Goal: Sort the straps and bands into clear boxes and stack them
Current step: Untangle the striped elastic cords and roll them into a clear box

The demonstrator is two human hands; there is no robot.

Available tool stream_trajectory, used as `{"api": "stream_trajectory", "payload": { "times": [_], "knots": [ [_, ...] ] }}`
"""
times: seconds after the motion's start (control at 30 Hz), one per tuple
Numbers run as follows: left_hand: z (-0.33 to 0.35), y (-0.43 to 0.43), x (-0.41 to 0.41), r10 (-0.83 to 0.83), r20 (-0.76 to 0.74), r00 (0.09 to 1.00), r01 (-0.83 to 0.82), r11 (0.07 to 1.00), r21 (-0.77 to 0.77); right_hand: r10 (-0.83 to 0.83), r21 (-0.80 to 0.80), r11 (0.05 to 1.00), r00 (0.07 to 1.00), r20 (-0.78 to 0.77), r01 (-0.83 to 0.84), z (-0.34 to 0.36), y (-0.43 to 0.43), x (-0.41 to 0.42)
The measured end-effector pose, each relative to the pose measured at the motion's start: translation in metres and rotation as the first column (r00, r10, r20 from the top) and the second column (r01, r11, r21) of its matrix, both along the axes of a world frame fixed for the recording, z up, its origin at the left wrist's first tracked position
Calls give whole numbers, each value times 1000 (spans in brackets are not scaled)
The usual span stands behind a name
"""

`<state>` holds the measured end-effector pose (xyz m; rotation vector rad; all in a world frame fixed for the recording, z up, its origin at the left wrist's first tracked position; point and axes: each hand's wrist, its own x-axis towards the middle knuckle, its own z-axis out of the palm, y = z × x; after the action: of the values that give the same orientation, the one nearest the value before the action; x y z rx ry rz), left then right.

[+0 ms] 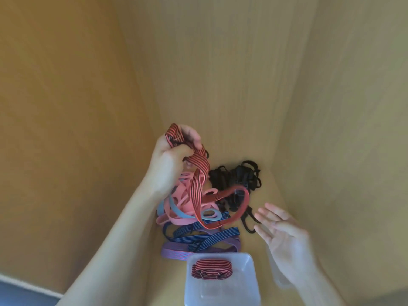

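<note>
My left hand (174, 155) grips one end of a red and black striped strap (197, 186), lifted above the pile so that the strap hangs down and loops to the right. My right hand (282, 235) hovers open, palm up, to the right of the pile and holds nothing. Below the strap lie pink and light blue bands (183, 206), blue and purple striped straps (198, 241) and a tangle of black straps (238, 180). A clear box (220, 281) stands in front of the pile with a folded red striped strap (212, 269) inside.
Everything lies on the wooden floor of a cabinet with wooden walls to the left (66, 107), back and right (342, 107). Another clear piece (278, 274), perhaps a lid, shows faintly under my right wrist. A blue floor strip (17, 294) is at the bottom left.
</note>
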<state>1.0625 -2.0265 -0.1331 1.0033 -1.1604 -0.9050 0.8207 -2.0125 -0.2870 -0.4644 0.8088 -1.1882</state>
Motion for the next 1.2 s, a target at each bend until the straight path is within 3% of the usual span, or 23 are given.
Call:
{"api": "stream_trajectory", "payload": {
  "times": [0.23, 0.37, 0.53, 0.8, 0.93, 1.03, 1.13, 1.2],
  "knots": [
    [41, -19, -5, -16, 89, 996, 27, 992, -125, 6, -274, 960, 987, -161, -50, 34, -10, -4],
    [52, -22, -10, -76, 107, 991, 92, 983, -156, 19, -470, 871, 968, -252, -139, 66, -16, -4],
    [59, -26, -18, -166, 99, 981, 177, 978, -111, -18, -591, 760, 901, -433, -269, 109, -23, 8],
    [74, -35, -33, -282, 137, 950, 296, 951, -88, -149, -646, 665, 782, -606, -374, 182, -38, 31],
    [71, -37, -35, -269, 136, 953, 282, 956, -79, -217, -598, 742, 735, -643, -304, 192, -39, 44],
    [69, -39, -34, -255, 158, 954, 271, 959, -85, -161, -514, 805, 724, -671, -297, 195, -40, 51],
    [71, -41, -30, -259, 178, 949, 281, 954, -107, -119, -488, 802, 709, -696, -344, 195, -42, 51],
    [75, -41, -27, -288, 170, 943, 309, 943, -119, -86, -514, 784, 761, -644, -347, 196, -43, 45]
  ]
}}
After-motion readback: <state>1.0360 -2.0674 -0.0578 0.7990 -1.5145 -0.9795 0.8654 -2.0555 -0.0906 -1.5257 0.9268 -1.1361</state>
